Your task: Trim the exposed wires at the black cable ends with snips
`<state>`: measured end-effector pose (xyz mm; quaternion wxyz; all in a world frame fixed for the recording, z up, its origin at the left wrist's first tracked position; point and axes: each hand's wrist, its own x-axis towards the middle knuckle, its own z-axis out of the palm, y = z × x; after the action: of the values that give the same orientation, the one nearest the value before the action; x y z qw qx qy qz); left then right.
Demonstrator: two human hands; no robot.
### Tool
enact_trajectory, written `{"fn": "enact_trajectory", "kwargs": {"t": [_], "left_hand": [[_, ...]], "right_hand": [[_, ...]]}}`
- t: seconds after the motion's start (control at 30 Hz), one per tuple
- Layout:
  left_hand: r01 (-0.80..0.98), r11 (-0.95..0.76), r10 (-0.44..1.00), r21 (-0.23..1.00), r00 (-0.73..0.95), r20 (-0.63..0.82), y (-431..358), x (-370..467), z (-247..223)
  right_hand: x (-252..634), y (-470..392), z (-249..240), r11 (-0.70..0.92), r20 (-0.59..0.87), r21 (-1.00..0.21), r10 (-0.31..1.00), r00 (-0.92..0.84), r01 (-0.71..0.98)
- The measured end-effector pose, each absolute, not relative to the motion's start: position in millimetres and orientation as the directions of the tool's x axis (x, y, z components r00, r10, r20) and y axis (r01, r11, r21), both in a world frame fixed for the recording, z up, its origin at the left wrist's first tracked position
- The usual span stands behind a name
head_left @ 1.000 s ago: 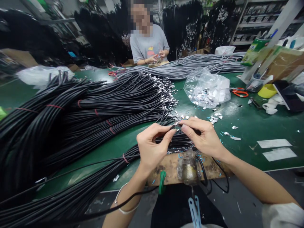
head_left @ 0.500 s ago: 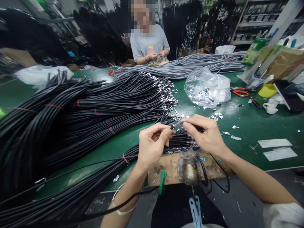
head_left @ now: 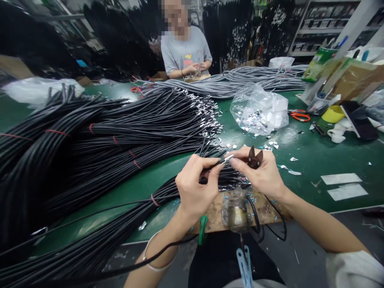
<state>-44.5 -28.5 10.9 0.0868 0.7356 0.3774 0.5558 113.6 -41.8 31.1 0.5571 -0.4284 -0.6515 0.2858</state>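
Note:
My left hand (head_left: 196,186) is closed in a pinch on a black cable near its end. At that end a white, silvery tip (head_left: 229,158) sticks out, and the thumb and forefinger of my right hand (head_left: 265,176) pinch it. Tucked in my right hand is a small dark two-jawed cutter (head_left: 255,160), its pointed jaws upward and spread; its handles are hidden. Under both hands lies a bundle of black cables (head_left: 168,192) tied with a pink band, its stripped ends above a wooden board (head_left: 213,210).
Large black cable bundles (head_left: 99,140) fill the left. A clear bag of scraps (head_left: 261,112) and orange-handled scissors (head_left: 300,115) lie ahead to the right. A taped metal cylinder (head_left: 237,212) and green clamp (head_left: 203,230) are at the board. Across the table sits a co-worker (head_left: 186,52).
My left hand has turned and the fingers have shifted along the cable's end. A white, silvery tip now shows between my hands, and the cutter's jaws have come into sight in my right hand.

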Motion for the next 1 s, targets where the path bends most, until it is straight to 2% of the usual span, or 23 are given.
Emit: {"fn": "enact_trajectory", "kwargs": {"t": [0.2, 0.27, 0.33, 0.4, 0.43, 0.5, 0.57, 0.6, 0.67, 0.73, 0.77, 0.87, 0.93, 1.0], "left_hand": [[0.341, -0.702, 0.711, 0.626, 0.278, 0.646, -23, -52, 12], [0.292, -0.694, 0.719, 0.658, 0.331, 0.612, -21, -54, 15], [0.259, -0.628, 0.762, 0.734, 0.399, 0.511, -20, -55, 18], [0.275, -0.498, 0.809, 0.823, 0.49, 0.325, -19, -54, 20], [0.306, -0.436, 0.822, 0.847, 0.518, 0.236, -18, -54, 20], [0.364, -0.358, 0.847, 0.86, 0.515, 0.134, -17, -52, 18], [0.359, -0.32, 0.881, 0.877, 0.453, 0.136, -15, -50, 16], [0.321, -0.303, 0.895, 0.897, 0.419, 0.152, -14, -50, 14], [0.214, -0.276, 0.913, 0.937, 0.364, 0.186, -12, -49, 11], [0.132, -0.28, 0.919, 0.951, 0.323, 0.225, -12, -49, 10], [0.112, -0.287, 0.92, 0.951, 0.309, 0.241, -12, -49, 10], [0.125, -0.312, 0.925, 0.942, 0.265, 0.271, -14, -49, 9], [0.156, -0.345, 0.924, 0.926, 0.231, 0.305, -15, -48, 9], [0.187, -0.387, 0.914, 0.903, 0.208, 0.349, -16, -48, 8]], "right_hand": [[111, -40, 27, 0.393, 0.407, -0.868, 0.913, -0.019, 0.305], [112, -40, 27, 0.422, 0.445, -0.827, 0.895, -0.025, 0.372], [118, -39, 27, 0.559, 0.584, -0.682, 0.804, -0.11, 0.471], [126, -37, 27, 0.716, 0.686, -0.437, 0.657, -0.313, 0.545], [131, -36, 27, 0.764, 0.686, -0.315, 0.593, -0.421, 0.563], [141, -35, 26, 0.781, 0.64, -0.149, 0.544, -0.543, 0.606], [147, -33, 24, 0.75, 0.691, -0.084, 0.518, -0.504, 0.656], [149, -31, 23, 0.709, 0.752, -0.101, 0.514, -0.413, 0.698], [152, -28, 23, 0.571, 0.847, -0.231, 0.516, -0.125, 0.788], [151, -24, 26, 0.431, 0.822, -0.391, 0.56, 0.098, 0.813], [150, -22, 27, 0.397, 0.783, -0.446, 0.607, 0.135, 0.802], [140, -22, 31, 0.476, 0.653, -0.563, 0.757, 0.011, 0.675], [131, -26, 30, 0.563, 0.627, -0.622, 0.774, -0.083, 0.544], [125, -30, 29, 0.623, 0.653, -0.626, 0.747, -0.121, 0.469]]}}
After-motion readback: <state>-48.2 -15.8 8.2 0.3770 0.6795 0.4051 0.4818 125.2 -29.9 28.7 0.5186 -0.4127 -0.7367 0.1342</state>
